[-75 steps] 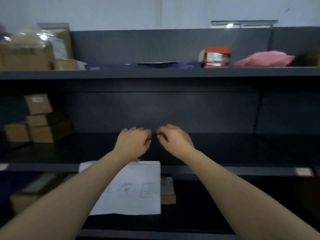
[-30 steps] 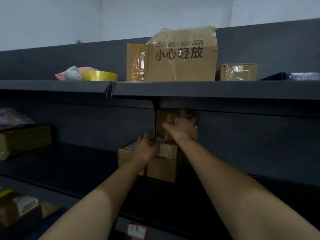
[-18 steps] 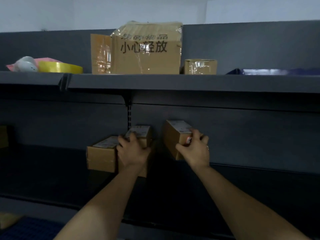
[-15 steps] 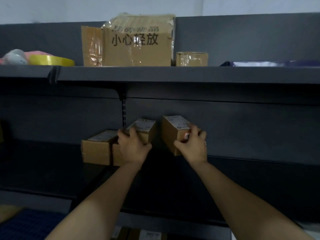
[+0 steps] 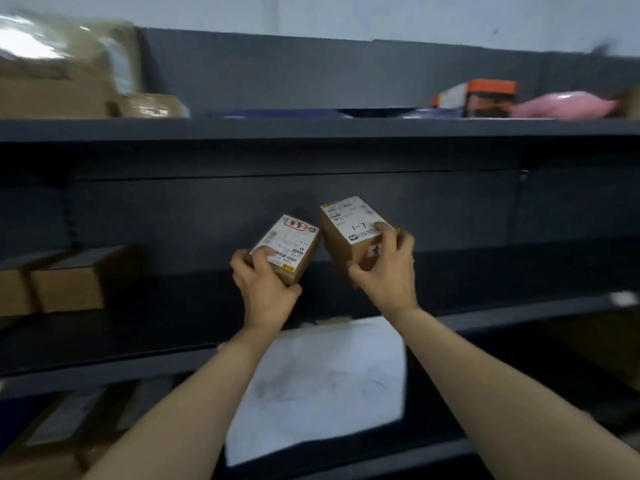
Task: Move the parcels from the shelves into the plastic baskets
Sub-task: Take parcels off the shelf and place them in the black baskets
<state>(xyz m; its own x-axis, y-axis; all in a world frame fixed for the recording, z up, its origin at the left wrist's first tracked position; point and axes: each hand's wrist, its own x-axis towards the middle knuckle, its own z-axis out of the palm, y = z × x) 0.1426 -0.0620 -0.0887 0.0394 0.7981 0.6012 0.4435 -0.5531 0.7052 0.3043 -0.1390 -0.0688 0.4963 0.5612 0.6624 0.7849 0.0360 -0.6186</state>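
your left hand (image 5: pixel 266 289) grips one small parcel (image 5: pixel 289 249), your right hand (image 5: pixel 384 271) another (image 5: pixel 349 233); they look stiff and light, so hold their sides.

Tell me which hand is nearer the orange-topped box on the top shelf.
Right. The right hand, gripping the right parcel, is below and somewhat left of the orange-topped box; the left hand, gripping the left parcel, is farther left and lower.

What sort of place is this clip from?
Probably a parcel storeroom or courier depot: dark metal shelving stocked with cardboard boxes; left hand and right hand grip the left carton and right carton, both bearing shipping labels.
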